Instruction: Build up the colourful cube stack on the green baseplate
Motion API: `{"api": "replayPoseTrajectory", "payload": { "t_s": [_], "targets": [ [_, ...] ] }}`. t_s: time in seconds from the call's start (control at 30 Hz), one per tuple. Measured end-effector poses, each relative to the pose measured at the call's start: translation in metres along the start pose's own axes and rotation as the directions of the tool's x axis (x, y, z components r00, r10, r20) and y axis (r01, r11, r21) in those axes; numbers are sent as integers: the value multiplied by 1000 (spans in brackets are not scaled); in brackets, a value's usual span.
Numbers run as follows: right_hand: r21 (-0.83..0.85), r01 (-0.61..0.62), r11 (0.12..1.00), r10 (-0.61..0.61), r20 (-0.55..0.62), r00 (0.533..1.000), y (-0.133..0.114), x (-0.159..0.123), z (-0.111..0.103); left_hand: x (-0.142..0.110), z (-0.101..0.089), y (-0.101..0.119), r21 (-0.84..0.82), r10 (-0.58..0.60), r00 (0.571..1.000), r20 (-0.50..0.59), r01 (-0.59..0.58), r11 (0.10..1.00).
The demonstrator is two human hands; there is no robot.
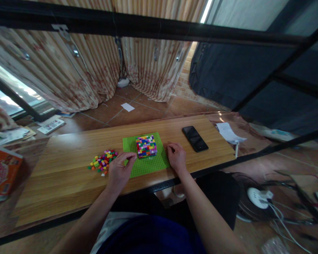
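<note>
left hand beside multicolored block stack

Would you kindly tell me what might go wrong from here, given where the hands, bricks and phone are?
The loose bricks lie right beside the left hand, so a careless sweep might scatter them. That hand is also close to the brick block on the green board; a bump could dislodge pieces. The phone lies to the right of the right hand and might be nudged if that arm swung outward.
</note>
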State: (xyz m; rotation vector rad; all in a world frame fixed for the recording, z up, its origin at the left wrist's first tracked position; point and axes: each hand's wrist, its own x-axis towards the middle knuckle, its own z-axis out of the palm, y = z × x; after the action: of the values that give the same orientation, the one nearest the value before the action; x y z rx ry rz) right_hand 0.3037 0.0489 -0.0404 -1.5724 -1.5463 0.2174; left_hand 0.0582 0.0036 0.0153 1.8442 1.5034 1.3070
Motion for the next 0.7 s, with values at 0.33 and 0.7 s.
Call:
{"api": "replayPoseTrajectory", "payload": {
  "t_s": [0.33,0.7],
  "targets": [
    [1,-17,1000,17,12,1000,0,1,0,20,28,1,14,23,998,-57,-22,1000],
    [8,-22,1000,22,6,1000,-2,1,-2,24,29,12,289,45,999,-14,-39,956]
  ]
}}
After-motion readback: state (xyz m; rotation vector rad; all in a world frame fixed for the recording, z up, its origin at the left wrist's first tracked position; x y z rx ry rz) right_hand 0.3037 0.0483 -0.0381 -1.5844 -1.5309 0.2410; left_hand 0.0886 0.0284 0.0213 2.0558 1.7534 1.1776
